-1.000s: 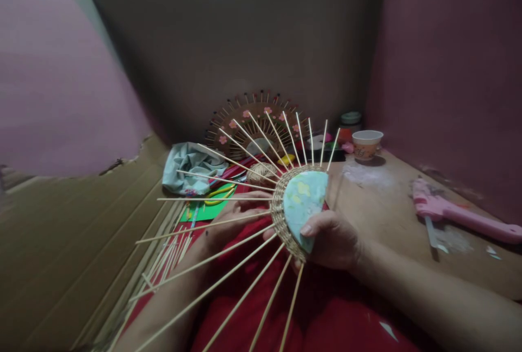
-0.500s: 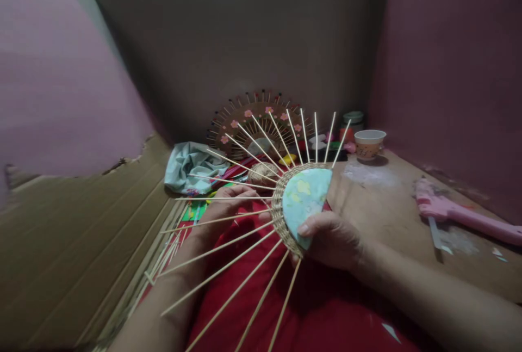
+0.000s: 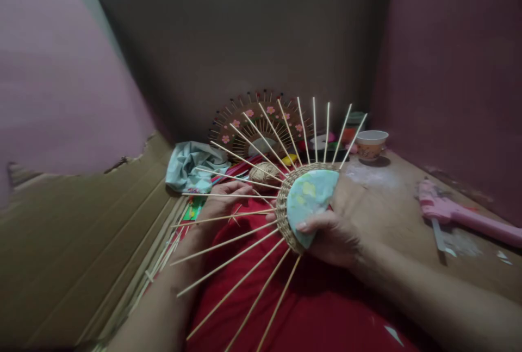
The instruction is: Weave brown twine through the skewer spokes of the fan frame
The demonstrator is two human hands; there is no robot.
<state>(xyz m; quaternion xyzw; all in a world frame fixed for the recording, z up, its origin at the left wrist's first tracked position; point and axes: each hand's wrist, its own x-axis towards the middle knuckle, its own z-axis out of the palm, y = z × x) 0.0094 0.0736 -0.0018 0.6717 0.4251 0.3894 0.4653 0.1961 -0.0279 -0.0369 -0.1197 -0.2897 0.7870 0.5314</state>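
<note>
My right hand [image 3: 332, 235] grips a half-round craft piece [image 3: 310, 199]: a pale blue and green disc edged with woven twine, with many thin wooden skewers [image 3: 228, 262] fanning out to the left and up. The thumb presses on the disc's lower edge. My left hand [image 3: 222, 199] is behind the skewers, fingers curled among them near the woven rim; what it pinches is hidden. A ball of twine [image 3: 263, 172] lies just beyond.
A finished fan with pink flowers [image 3: 255, 121] leans on the back wall. A light blue cloth [image 3: 191, 166] lies left of it, a cup [image 3: 370, 144] at the right, a pink glue gun [image 3: 460, 213] on the floor right. Cardboard [image 3: 81, 232] lines the left.
The craft piece has been tilted and shifted slightly right and up, so the skewers stand higher. My left hand has moved up a little behind them.
</note>
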